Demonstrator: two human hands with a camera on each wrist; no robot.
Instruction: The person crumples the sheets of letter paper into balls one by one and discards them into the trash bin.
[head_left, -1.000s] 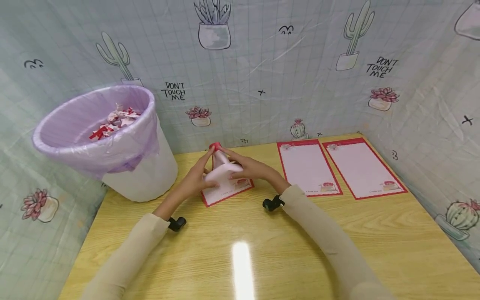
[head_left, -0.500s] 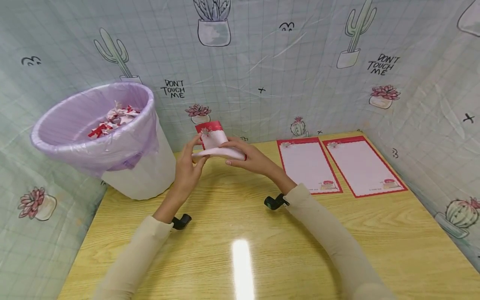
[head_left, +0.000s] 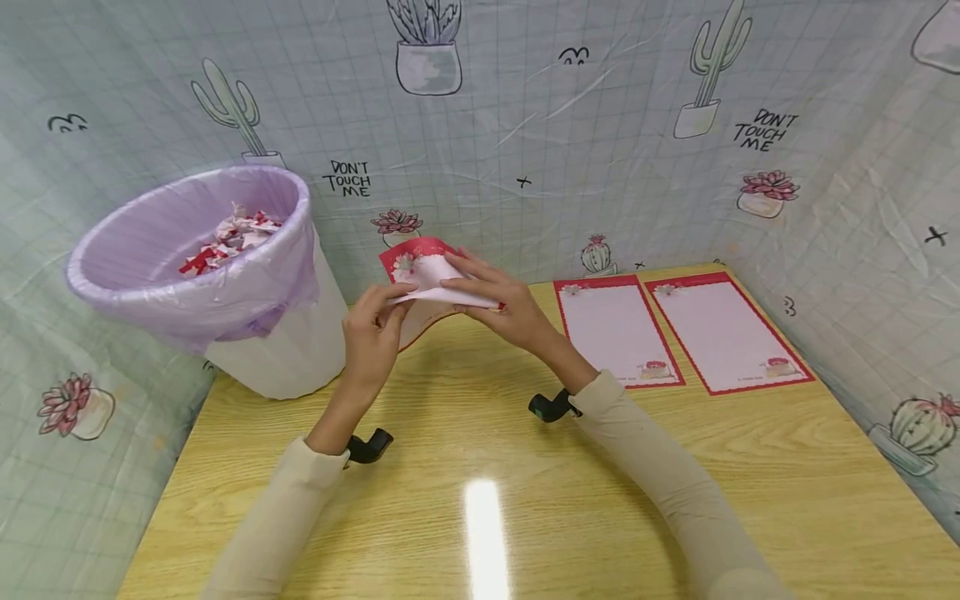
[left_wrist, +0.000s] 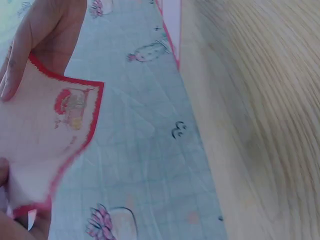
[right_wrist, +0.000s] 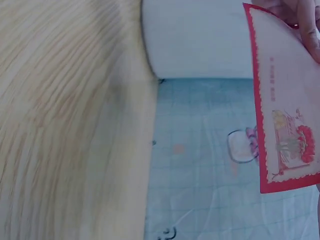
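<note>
A sheet of red-bordered pink paper (head_left: 418,271) is held up over the back of the table, bent across its middle. My left hand (head_left: 367,337) pinches its left side between thumb and fingers. On the right side, my right hand (head_left: 510,308) grips it, fingers over the bend. The lower part of the paper (left_wrist: 55,125) hangs curved in the left wrist view, showing a small printed picture. In the right wrist view the same printed corner of the paper (right_wrist: 280,85) shows, with left-hand fingers (right_wrist: 306,25) at its top.
Two matching sheets, one (head_left: 609,329) beside the other (head_left: 727,333), lie flat at the table's back right. A white bin (head_left: 277,362) with a purple liner (head_left: 187,300) stands at the left, torn paper scraps (head_left: 228,242) inside. A cactus-print cloth (head_left: 465,142) rises behind the table (head_left: 420,500).
The paper has been lifted from the table and turned more level between the hands. Its red top edge has come up and spread out, and its lower part now hangs below the fingers.
</note>
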